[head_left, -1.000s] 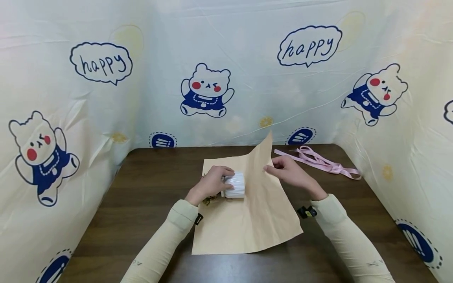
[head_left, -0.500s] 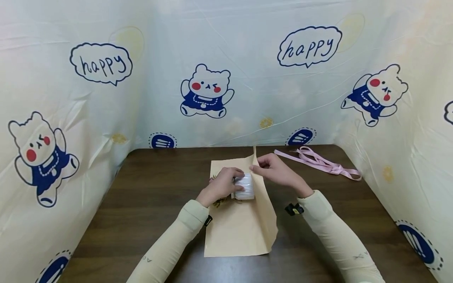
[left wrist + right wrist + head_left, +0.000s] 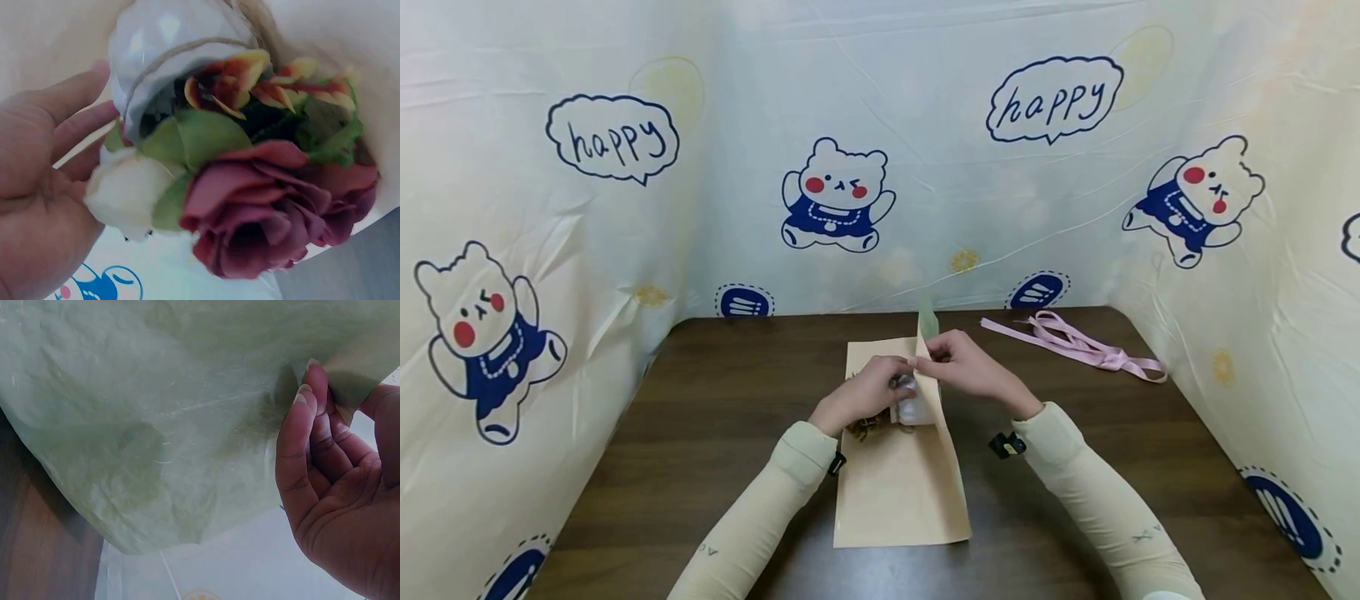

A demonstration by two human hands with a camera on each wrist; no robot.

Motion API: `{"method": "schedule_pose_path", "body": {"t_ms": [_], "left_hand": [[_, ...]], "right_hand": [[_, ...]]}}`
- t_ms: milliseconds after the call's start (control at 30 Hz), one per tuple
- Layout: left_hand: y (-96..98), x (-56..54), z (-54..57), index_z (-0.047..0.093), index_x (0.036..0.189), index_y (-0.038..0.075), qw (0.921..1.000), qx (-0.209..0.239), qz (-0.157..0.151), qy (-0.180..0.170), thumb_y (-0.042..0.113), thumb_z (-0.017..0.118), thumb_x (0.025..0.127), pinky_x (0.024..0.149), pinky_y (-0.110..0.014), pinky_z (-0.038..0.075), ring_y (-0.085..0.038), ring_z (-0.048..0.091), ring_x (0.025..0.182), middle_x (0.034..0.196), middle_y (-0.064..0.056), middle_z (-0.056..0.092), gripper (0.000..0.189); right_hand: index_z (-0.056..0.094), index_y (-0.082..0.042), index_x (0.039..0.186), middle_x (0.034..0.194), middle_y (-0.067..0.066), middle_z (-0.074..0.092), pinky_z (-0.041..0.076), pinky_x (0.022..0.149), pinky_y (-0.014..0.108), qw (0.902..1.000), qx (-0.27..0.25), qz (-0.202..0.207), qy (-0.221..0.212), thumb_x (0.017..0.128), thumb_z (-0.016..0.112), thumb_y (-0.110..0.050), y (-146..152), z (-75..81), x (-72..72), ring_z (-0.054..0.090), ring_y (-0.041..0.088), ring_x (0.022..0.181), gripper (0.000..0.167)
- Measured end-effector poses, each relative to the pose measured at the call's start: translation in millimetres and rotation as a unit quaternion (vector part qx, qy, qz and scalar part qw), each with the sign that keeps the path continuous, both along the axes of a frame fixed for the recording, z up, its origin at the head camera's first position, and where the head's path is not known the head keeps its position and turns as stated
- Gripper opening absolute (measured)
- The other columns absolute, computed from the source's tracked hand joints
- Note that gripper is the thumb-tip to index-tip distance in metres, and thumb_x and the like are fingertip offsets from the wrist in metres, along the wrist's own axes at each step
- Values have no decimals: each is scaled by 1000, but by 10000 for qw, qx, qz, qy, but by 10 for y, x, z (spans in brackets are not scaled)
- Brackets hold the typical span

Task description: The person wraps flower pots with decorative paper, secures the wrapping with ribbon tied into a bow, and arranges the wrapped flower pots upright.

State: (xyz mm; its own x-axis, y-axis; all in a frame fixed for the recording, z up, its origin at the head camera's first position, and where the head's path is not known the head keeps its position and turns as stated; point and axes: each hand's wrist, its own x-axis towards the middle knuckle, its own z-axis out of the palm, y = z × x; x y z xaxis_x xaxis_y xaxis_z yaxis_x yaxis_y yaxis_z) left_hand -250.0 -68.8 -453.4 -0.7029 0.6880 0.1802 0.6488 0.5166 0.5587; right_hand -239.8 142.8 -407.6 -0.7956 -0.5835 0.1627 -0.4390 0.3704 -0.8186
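A white pot (image 3: 916, 411) of artificial flowers lies on its side on a sheet of brown wrapping paper (image 3: 898, 500). My left hand (image 3: 867, 392) grips the pot from the left, fingers around its body. In the left wrist view, the ribbed white pot (image 3: 169, 34) has twine around its neck. From it stick out a dusky red rose (image 3: 244, 212), a white rose (image 3: 131, 190) and orange-yellow blossoms (image 3: 237, 81). My right hand (image 3: 964, 367) pinches the paper's raised right edge, which partly covers the pot. The paper's pale green underside (image 3: 150, 450) fills the right wrist view.
A knotted pink ribbon (image 3: 1097, 350) lies at the back right of the dark wooden table (image 3: 715, 417). A printed cloth (image 3: 925, 167) hangs behind the table and along both sides.
My right hand has moved left, bringing the paper's right side up and over toward the pot. The paper and pot slid slightly right with my left hand, which keeps its grip.
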Motion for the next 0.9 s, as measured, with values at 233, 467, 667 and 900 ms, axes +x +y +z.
{"method": "schedule_pose_path", "body": {"t_ms": [233,467,667,900], "left_hand": [[-118,-13,-11,72,121,7,9962,813,306,-107,8,54,105,66,-29,46,-16,51,64,105,-8,71,24],[-200,8,63,71,115,6,9695,2003,1360,-394,12,41,108,70,-33,53,-28,66,82,101,-10,72,32],[-252,41,131,70,83,7,9627,2216,1510,-372,38,47,109,54,-32,43,-23,48,51,65,-10,61,47],[-266,72,126,63,64,9,9666,2130,1329,-520,50,48,106,52,-30,38,-17,35,45,52,-2,47,61]], "right_hand": [[65,-10,75,58,-4,46,33,49,25,9998,89,77,134,102,63,-22,-48,-48,-35,39,9,49,30],[59,-14,69,56,-5,46,34,48,25,9995,232,108,161,101,62,-22,-149,-102,-38,38,9,48,34],[54,-14,67,55,-7,41,33,48,24,9980,448,160,413,100,63,-21,-290,-184,-21,34,7,46,36],[54,-14,67,53,-7,40,32,49,22,9965,583,163,580,99,59,-13,-420,-248,1,32,6,45,33]]}}
